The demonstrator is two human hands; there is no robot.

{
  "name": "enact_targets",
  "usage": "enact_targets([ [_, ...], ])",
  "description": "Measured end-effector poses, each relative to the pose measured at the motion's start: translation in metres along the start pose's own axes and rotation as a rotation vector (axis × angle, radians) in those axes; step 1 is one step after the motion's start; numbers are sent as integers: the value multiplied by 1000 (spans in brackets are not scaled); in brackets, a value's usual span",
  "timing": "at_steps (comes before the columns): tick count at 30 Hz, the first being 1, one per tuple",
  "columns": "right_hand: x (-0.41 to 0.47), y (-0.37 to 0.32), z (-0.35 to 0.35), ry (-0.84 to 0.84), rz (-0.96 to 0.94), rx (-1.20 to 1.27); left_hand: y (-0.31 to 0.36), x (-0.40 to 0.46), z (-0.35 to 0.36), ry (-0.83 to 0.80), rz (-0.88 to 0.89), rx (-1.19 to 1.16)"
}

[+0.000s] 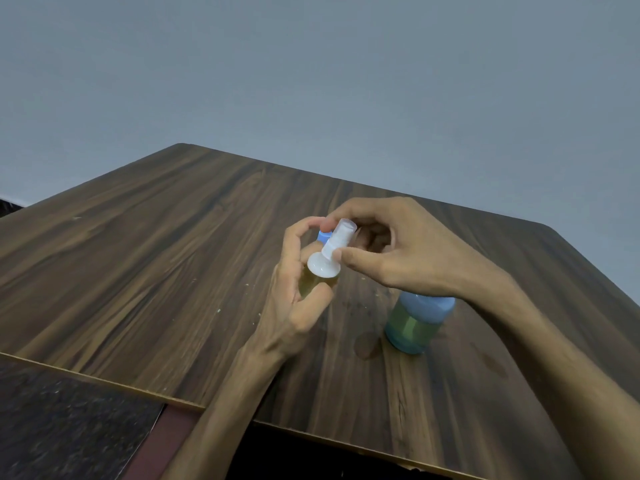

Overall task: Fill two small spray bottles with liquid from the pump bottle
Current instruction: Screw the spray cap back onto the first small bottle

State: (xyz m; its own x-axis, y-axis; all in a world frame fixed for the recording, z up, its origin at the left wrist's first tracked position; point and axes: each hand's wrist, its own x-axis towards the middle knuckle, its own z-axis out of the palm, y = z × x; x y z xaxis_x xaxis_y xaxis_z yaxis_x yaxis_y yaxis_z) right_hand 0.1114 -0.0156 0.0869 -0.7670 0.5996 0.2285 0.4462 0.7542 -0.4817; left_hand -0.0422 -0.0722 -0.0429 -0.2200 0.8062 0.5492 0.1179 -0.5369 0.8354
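Small spray bottle point(317, 282) held tilted above the table point(138, 265), up and to the left of the pump bottle point(417, 323). Left hand point(294, 289) wrapped around the body, fingers curled behind and thumb across the front, probably to keep it from turning. Right hand point(398, 247) pinched on the white spray cap point(334, 249), thumb tip on the near side and forefinger over the top; looks like a twisting grip for screwing the cap on or off, though which way cannot be told. Held in the air rather than stood down, likely for easier turning.

Clear body with yellowish liquid showing between the fingers, so seemingly already filled at least partly. White collar flared wide, narrower nozzle stem above.

A spot of bright blue point(325, 235) just behind the cap, up-left of the pump bottle; possibly the second small bottle, too hidden to say.

Pump bottle upright under the right wrist, blue-tinted, greenish liquid inside, top hidden by the arm.
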Motion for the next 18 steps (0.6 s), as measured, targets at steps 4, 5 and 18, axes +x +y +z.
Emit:
enact_targets([
  [4,3,1,-1,-8,89,-40,0,-2,1,-11,12,2],
  [5,5,2,-1,8,111,-74,1,-2,1,-13,19,2],
  [18,2,0,-6,12,169,-2,6,-5,2,-115,4,43],
])
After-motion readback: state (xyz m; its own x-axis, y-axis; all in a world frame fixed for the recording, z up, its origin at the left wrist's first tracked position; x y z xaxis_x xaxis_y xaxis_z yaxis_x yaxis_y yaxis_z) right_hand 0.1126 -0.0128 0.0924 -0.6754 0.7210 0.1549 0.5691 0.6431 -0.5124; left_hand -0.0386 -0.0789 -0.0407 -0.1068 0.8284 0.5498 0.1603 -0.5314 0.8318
